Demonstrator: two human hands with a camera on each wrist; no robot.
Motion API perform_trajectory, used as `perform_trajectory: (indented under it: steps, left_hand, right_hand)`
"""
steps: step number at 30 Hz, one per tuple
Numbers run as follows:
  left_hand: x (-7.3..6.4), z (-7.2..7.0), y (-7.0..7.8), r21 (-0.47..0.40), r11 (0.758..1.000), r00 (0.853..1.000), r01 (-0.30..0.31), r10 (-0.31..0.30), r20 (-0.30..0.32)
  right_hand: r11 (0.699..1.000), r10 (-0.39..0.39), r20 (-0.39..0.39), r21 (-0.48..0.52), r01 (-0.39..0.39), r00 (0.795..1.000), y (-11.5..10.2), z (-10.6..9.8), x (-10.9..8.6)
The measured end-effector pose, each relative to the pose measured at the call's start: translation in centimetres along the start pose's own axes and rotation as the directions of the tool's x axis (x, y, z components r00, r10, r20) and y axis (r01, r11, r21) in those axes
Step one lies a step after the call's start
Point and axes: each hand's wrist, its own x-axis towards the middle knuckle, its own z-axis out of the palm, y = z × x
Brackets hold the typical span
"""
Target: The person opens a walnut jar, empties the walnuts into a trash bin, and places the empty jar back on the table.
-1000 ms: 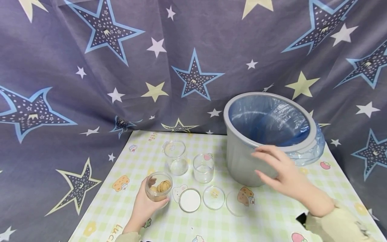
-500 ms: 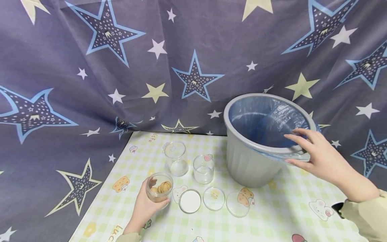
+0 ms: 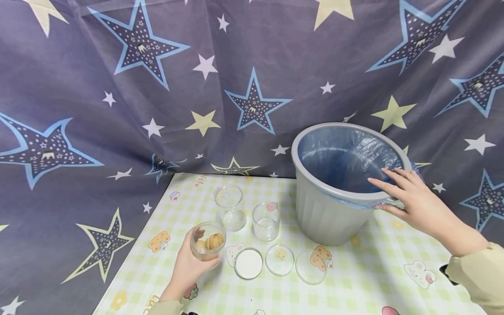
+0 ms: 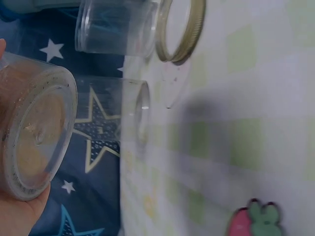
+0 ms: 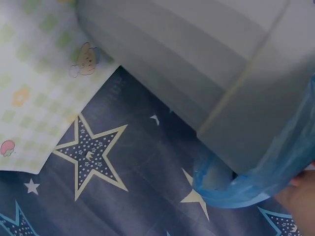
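My left hand (image 3: 193, 264) grips a clear jar (image 3: 208, 253), open at the top, with several tan, ridged, rounded pieces (image 3: 214, 241) inside. The jar's bottom (image 4: 42, 135) faces the left wrist camera, raised off the table. At the near right rim of a grey bin (image 3: 327, 218), my right hand (image 3: 417, 205) has its fingers stretched over the edge and its thumb lower down outside. A blue plastic bag (image 3: 334, 162) lines the bin. In the right wrist view, the bag's folded edge (image 5: 236, 194) hangs beside part of my hand (image 5: 300, 199).
A tall clear jar (image 3: 232, 214) and a shorter one (image 3: 265, 223) stand behind the held jar. In front lie a white-topped lid (image 3: 249, 263) and two clear discs (image 3: 279, 260). A star-patterned cloth (image 3: 252, 43) hangs behind the checked tablecloth (image 3: 354, 288).
My right hand has moved right, from before the bin's front wall to its near right rim, and its fingers have spread over the edge. The left hand keeps holding the jar in place.
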Motion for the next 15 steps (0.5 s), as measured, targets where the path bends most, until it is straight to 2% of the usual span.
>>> perform_trajectory:
  steps: [6,11,15]
  left_hand:
    - [1.3,-0.4,1.7,-0.005,0.997,0.997,-0.078,0.078,0.001]
    - [2.5,-0.7,3.8,-0.003,0.990,0.990,-0.140,0.140,0.023]
    - [3.8,-0.8,5.8,0.015,0.979,0.979,-0.201,0.201,0.041]
  right_hand:
    - [0.998,-0.016,-0.019,-0.068,0.015,1.000,-0.1,0.1,0.0]
    - [0.996,-0.009,-0.031,-0.088,0.007,0.999,-0.2,0.4,-0.2]
    - [0.995,-0.003,-0.045,-0.102,-0.001,0.999,-0.2,0.6,-0.3]
